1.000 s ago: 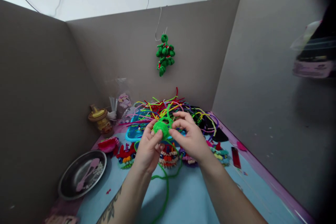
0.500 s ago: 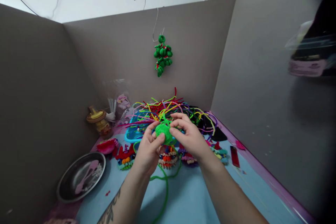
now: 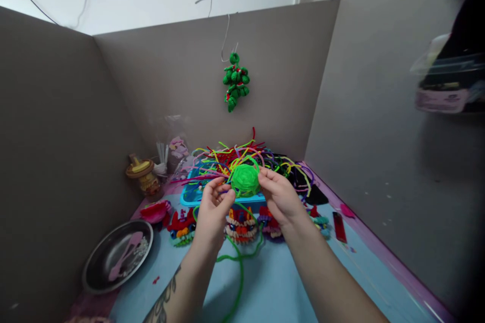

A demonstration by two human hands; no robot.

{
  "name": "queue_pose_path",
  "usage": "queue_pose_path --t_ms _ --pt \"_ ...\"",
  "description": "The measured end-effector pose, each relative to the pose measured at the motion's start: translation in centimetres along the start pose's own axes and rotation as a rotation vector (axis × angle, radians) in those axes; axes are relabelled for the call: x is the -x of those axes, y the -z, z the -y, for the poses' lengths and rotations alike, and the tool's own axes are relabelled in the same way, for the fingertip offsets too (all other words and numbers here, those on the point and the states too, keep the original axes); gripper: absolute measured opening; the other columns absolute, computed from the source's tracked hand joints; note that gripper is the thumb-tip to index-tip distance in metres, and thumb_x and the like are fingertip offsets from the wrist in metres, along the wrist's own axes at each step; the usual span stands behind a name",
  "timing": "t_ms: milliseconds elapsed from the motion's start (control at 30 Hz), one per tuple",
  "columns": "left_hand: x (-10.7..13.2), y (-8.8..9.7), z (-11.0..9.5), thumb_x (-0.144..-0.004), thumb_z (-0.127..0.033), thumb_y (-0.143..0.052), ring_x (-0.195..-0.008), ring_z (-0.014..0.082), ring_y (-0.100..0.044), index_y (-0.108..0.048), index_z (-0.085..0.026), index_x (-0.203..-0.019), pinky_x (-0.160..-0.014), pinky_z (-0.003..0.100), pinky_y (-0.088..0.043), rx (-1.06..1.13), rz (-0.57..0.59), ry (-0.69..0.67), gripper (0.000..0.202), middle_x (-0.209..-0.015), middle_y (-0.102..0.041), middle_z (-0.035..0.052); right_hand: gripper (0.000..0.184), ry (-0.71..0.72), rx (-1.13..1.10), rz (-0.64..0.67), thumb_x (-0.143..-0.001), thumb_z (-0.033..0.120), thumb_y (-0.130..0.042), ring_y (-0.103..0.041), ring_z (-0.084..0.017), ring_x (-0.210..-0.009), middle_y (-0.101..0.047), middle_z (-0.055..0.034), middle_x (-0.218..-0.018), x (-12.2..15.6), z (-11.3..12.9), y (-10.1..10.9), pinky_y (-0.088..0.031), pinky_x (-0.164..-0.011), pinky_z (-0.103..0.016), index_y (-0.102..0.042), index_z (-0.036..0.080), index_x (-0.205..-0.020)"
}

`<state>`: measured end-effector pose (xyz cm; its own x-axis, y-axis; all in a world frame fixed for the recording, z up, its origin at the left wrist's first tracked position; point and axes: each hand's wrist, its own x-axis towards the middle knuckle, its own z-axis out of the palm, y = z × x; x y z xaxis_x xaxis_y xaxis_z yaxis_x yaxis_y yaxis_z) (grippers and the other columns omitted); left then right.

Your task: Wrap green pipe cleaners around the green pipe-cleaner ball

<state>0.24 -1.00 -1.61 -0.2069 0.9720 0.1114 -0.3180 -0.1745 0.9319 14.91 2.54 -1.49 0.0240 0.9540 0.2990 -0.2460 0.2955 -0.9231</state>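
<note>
A bright green, rounded coil of fuzzy pipe cleaner [image 3: 245, 180] is held up above the table. My right hand [image 3: 278, 194] pinches its right edge between thumb and fingertips. Beside the coil's left edge is my left hand [image 3: 216, 207], its fingers loosely curled and the thumb apart from them, with nothing seen between them. A loop of green stem sticks up at the coil's upper right. Below the hands, a long green strand [image 3: 241, 282] trails over the blue table covering.
Behind the hands, a blue tray [image 3: 189, 197] holds many coloured pipe cleaners. Several colourful fuzzy figures [image 3: 241, 227] line the table. A metal bowl [image 3: 93, 275] with a pink scoop stands left. A green ornament [image 3: 235, 81] hangs from the grey partition [image 3: 159, 70].
My left hand has come off the coil and moved slightly left. Pinched in my right hand, the coil has turned so its round face shows, and sits a little higher and farther right.
</note>
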Motion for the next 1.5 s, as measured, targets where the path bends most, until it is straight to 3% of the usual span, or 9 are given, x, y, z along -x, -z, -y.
queue_pose_path --t_ms 100,267,533,700,833,967,1133,1333,1500 --pt "0.0 0.1 -0.3 -0.071 -0.036 -0.074 -0.078 0.0110 -0.057 -0.058 -0.020 -0.106 -0.060 0.019 -0.042 0.067 0.043 0.077 0.042 -0.095 -0.061 0.0035 0.029 -0.092 -0.151 0.126 -0.067 0.046 -0.068 -0.059 -0.022 -0.087 -0.065 -0.0059 -0.094 0.0 0.5 0.3 -0.045 -0.077 -0.034 -0.055 0.020 -0.064" --pt "0.2 0.0 -1.2 -0.072 -0.034 -0.073 -0.078 0.0129 -0.061 -0.059 -0.019 -0.103 -0.069 0.024 -0.047 0.296 0.194 0.207 0.037 -0.095 -0.065 0.0045 0.036 -0.061 -0.096 0.221 -0.063 0.051 -0.072 -0.056 -0.023 -0.097 -0.060 -0.0074 -0.110 0.1 0.9 0.8 -0.043 -0.084 -0.034 -0.056 0.019 -0.064" --pt "-0.4 0.4 -0.7 -0.071 -0.025 -0.073 -0.068 0.0106 -0.061 -0.059 -0.020 -0.096 -0.062 0.021 -0.046 0.299 0.126 0.113 0.029 -0.082 -0.067 0.0006 0.031 -0.012 0.018 0.232 -0.068 0.044 -0.070 -0.049 -0.024 -0.107 -0.055 -0.0071 -0.106 0.3 0.8 1.3 -0.038 -0.091 -0.035 -0.056 0.018 -0.060" --pt "-0.5 0.4 -1.0 -0.073 -0.034 -0.071 -0.067 0.0117 -0.061 -0.061 -0.016 -0.101 -0.058 0.021 -0.045 0.263 0.155 0.190 0.035 -0.083 -0.066 0.0023 0.031 -0.022 0.070 0.393 -0.071 0.047 -0.069 -0.051 -0.024 -0.108 -0.052 -0.0080 -0.110 0.6 1.2 1.7 -0.039 -0.091 -0.038 -0.061 0.018 -0.064" --pt "-0.6 0.5 -1.3 -0.065 -0.024 -0.077 -0.049 0.0051 -0.052 -0.060 -0.017 -0.098 -0.049 0.016 -0.038 0.252 0.124 0.208 0.038 -0.069 -0.062 -0.0037 0.033 -0.021 0.126 0.427 -0.071 0.049 -0.068 -0.051 -0.025 -0.107 -0.052 -0.0088 -0.110 0.6 1.5 2.0 -0.041 -0.089 -0.038 -0.061 0.018 -0.063" --pt "-0.8 0.6 -0.8 -0.066 -0.027 -0.075 -0.061 0.0092 -0.058 -0.059 -0.018 -0.100 -0.055 0.019 -0.043 0.210 0.086 0.203 0.039 -0.078 -0.064 -0.0004 0.027 0.009 0.151 0.366 -0.074 0.043 -0.065 -0.051 -0.024 -0.106 -0.052 -0.0073 -0.107 0.5 1.4 1.6 -0.040 -0.090 -0.039 -0.059 0.019 -0.063" --pt "-0.8 0.7 0.1 -0.072 -0.033 -0.072 -0.073 0.0110 -0.058 -0.059 -0.019 -0.099 -0.058 0.018 -0.041 0.016 -0.081 -0.017 0.033 -0.085 -0.062 0.0010 0.024 0.068 0.215 0.074 -0.070 0.038 -0.064 -0.050 -0.025 -0.104 -0.050 -0.0084 -0.107 0.4 0.8 0.6 -0.043 -0.082 -0.037 -0.055 0.019 -0.059" --pt "-0.2 0.1 0.4 -0.068 -0.023 -0.075 -0.084 0.0138 -0.060 -0.054 -0.021 -0.104 -0.078 0.025 -0.046 -0.055 0.049 -0.103 0.042 -0.090 -0.063 0.0022 0.022 0.116 0.271 -0.075 -0.071 0.038 -0.062 -0.051 -0.026 -0.103 -0.047 -0.0104 -0.109 0.4 0.3 -0.4 -0.045 -0.077 -0.037 -0.057 0.019 -0.062" --pt "0.1 -0.2 0.4 -0.065 -0.019 -0.077 -0.079 0.0135 -0.061 -0.047 -0.022 -0.113 -0.074 0.025 -0.046 -0.031 0.096 -0.031 0.057 -0.084 -0.064 0.0000 0.022 0.110 0.263 -0.117 -0.072 0.040 -0.063 -0.049 -0.028 -0.111 -0.051 -0.0099 -0.108 0.3 -0.3 -0.6 -0.046 -0.081 -0.038 -0.060 0.019 -0.065"
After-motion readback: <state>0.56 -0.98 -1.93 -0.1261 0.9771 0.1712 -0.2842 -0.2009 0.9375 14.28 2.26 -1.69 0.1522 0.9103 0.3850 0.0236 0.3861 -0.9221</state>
